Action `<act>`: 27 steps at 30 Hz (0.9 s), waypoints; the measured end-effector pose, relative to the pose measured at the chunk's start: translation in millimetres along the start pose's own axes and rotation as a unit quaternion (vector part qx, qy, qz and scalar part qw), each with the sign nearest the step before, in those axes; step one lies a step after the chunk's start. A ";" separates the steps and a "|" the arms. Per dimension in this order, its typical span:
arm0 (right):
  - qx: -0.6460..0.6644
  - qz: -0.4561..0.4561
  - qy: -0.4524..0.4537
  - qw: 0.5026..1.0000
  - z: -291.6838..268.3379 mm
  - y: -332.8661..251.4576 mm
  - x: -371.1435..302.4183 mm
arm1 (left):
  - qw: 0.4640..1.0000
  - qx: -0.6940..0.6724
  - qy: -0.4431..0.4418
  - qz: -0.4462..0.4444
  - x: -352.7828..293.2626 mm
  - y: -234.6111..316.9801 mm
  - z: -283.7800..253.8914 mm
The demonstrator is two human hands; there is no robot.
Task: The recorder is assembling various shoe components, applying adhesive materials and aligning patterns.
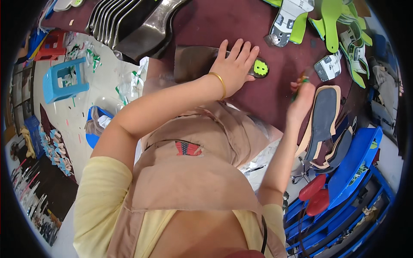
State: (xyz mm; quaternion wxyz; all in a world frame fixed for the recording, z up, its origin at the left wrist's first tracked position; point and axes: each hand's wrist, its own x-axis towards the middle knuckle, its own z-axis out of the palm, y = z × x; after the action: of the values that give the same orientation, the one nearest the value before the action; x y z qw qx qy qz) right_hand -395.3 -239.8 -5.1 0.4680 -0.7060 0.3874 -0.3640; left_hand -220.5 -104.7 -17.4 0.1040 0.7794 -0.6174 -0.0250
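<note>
My left hand point(234, 64), a gold bangle at its wrist, lies flat with fingers stretched over a dark brown sole-shaped piece point(192, 64). The piece rests on the dark red tabletop; my palm hides its middle. A bright yellow-green patch point(260, 68) shows on its rounded right end, just beyond my fingers. Off to the right, my right hand point(301, 95) is raised, with its fingers closed round a small green-handled tool point(305, 80). The tool's tip is blurred, so its exact kind does not show. It is apart from the brown piece.
Shiny dark brown curved pieces point(142, 34) are stacked at the upper left. Green and white insoles point(333, 26) lie scattered at the upper right. Beige-edged dark insoles point(325, 112) sit right of my right hand. A blue tray point(355, 167) and a blue stool point(66, 79) stand nearby.
</note>
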 end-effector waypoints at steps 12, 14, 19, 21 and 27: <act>0.362 0.117 -0.018 0.925 58.9 -18.4 -0.3 | 0.992 -0.090 -0.088 0.010 14.5 -36.6 -33.9; 0.322 0.103 -0.019 0.941 60.1 -23.4 1.4 | 0.997 -0.017 -0.073 -0.034 4.6 -67.5 -72.6; 0.510 0.120 -0.080 0.848 124.0 -60.2 -17.8 | 0.945 -0.199 -0.247 -0.087 -8.3 -121.3 -75.6; 0.457 0.168 -0.152 0.860 160.6 -41.2 -34.4 | 0.939 -0.231 -0.239 -0.089 -7.5 -123.5 -73.3; 0.412 0.066 -0.093 0.904 149.5 -51.7 -15.8 | 0.945 -0.220 -0.221 -0.101 -6.0 -122.6 -74.2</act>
State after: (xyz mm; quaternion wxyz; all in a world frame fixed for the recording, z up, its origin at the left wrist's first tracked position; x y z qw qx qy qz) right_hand -260.5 -155.6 -3.1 0.7743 -0.4537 0.2034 -0.3916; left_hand -92.1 -62.7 30.9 0.1307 0.7702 -0.5220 -0.3423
